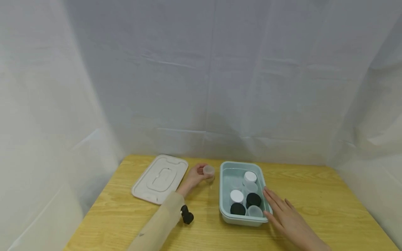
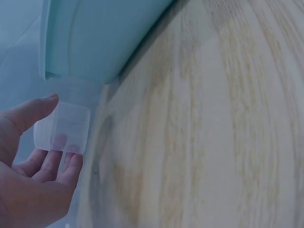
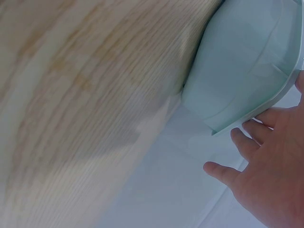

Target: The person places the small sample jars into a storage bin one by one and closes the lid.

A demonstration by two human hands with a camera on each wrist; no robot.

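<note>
My left hand (image 1: 196, 174) holds a small clear plastic cup (image 1: 208, 170) just left of a pale green bin (image 1: 224, 209) on the wooden table. In the left wrist view the thumb and fingers pinch the clear cup (image 2: 62, 127) beside the bin's outer wall (image 2: 95, 38). The bin holds several small containers, some with white lids (image 1: 250, 176), some with black lids (image 1: 253, 199), some clear. My right hand (image 1: 282, 212) rests with straight fingers against the bin's right rim. In the right wrist view, fingertips (image 3: 240, 137) touch the bin's edge (image 3: 247, 61).
A beige lid (image 1: 160, 178) lies flat to the left of the bin. A small black device (image 1: 187, 216) is strapped at my left sleeve cuff. White fabric walls enclose the table on three sides. Bare wood shows in front and to the right (image 1: 314, 195).
</note>
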